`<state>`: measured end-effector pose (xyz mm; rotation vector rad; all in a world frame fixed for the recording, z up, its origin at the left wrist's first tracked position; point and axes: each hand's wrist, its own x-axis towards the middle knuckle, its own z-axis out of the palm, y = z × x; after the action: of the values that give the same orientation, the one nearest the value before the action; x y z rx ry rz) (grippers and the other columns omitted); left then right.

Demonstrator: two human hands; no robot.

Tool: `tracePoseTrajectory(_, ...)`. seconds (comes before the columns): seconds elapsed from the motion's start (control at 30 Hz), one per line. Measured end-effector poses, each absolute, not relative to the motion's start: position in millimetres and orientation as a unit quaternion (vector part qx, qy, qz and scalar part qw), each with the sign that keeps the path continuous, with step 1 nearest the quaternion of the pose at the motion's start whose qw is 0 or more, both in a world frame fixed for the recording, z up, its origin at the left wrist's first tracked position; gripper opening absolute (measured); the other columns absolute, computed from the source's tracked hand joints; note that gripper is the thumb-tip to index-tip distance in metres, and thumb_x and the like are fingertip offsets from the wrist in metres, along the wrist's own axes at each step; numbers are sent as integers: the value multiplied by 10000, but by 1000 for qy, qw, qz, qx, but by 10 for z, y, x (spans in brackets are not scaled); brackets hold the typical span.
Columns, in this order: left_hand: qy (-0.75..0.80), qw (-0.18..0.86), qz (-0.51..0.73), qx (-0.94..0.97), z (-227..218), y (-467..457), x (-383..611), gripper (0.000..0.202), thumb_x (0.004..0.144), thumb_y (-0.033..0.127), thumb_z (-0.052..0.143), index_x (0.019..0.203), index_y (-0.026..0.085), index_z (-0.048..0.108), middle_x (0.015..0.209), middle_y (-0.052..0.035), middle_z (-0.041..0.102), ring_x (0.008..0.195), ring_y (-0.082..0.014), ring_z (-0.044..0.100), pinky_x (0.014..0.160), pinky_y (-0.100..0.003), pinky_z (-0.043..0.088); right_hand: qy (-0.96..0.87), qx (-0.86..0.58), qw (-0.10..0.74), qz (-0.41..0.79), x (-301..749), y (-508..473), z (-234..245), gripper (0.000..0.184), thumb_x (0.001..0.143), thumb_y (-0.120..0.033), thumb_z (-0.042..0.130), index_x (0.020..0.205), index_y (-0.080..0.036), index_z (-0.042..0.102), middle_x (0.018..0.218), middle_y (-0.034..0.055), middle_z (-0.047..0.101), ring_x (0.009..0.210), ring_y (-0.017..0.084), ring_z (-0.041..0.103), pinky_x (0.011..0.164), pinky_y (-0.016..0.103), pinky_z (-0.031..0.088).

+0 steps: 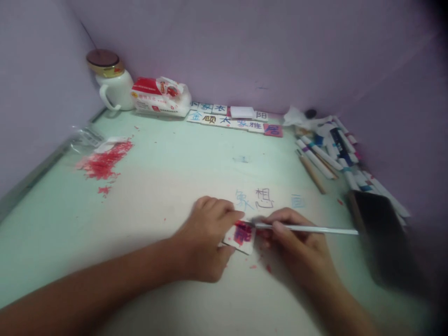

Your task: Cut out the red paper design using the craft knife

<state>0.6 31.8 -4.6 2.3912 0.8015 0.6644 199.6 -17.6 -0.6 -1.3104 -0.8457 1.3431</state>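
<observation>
My left hand (208, 240) pins a small white square tile (248, 248) to the table, thumb and fingers along its left side and upper corner. A patch of red with dark purple strokes covers the tile's middle. Between the fingers of my right hand (296, 240) is a slim silver pen-shaped tool (322, 229), held almost level. Its dark tip is at the tile's upper right corner; blur hides whether they touch. Red crumbs (269, 269) lie beside the tile. Characters (264, 198) in blue and purple are written on the tabletop just beyond my hands.
Red shavings (105, 161) are heaped at the left near a clear plastic wrapper (86, 138). A white mug (117, 88) and a tissue pack (159, 100) stand at the back. Lettered tiles (229, 121) line the wall. Markers (317, 158) and a dark phone (380, 233) lie at right.
</observation>
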Motion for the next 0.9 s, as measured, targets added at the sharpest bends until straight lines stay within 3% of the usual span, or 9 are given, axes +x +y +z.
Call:
tracePoseTrajectory(0.1,288,268,248,885,-42,328,-8,572,663,126,551,1231,126,488,1129,-148,550,1050,-285,497,943,-472,355,-376,-571,495,536,2012,-188,-16,157,740,-326,755,770,-195,676,593,9,652,531,129,536,515,243,377)
tracePoseTrajectory(0.2,290,262,239,889,-54,333,-2,539,705,210,625,1221,113,502,1139,-157,542,1055,-293,487,941,-474,348,-371,-562,512,533,1994,-203,-35,193,770,-343,728,695,-190,636,564,-8,615,514,115,504,496,236,345)
tracePoseTrajectory(0.37,296,252,223,894,-91,354,19,432,754,298,665,1136,125,561,1010,-116,556,946,-263,497,869,-448,365,-386,-558,542,497,1937,-229,-91,282,853,-403,641,678,-205,543,533,-33,552,480,105,443,465,239,287)
tracePoseTrajectory(0.57,291,248,232,894,-137,368,21,417,750,314,662,1120,150,559,1009,-102,562,948,-259,506,884,-445,353,-534,-531,486,444,2005,-222,-167,212,958,-346,494,794,-224,547,597,-40,497,514,105,414,493,250,315)
tracePoseTrajectory(0.73,288,257,223,895,-133,384,17,419,746,319,671,1115,147,568,994,-95,560,922,-252,510,874,-433,355,-574,-491,475,452,2042,-209,-187,162,977,-324,442,882,-234,538,736,-6,523,596,124,446,535,264,350)
tracePoseTrajectory(0.9,287,257,224,895,-123,395,19,430,739,317,683,1115,139,574,990,-94,559,918,-250,506,866,-424,352,-597,-490,469,428,2027,-203,-201,146,983,-290,426,892,-243,531,735,-11,523,614,123,456,547,259,354)
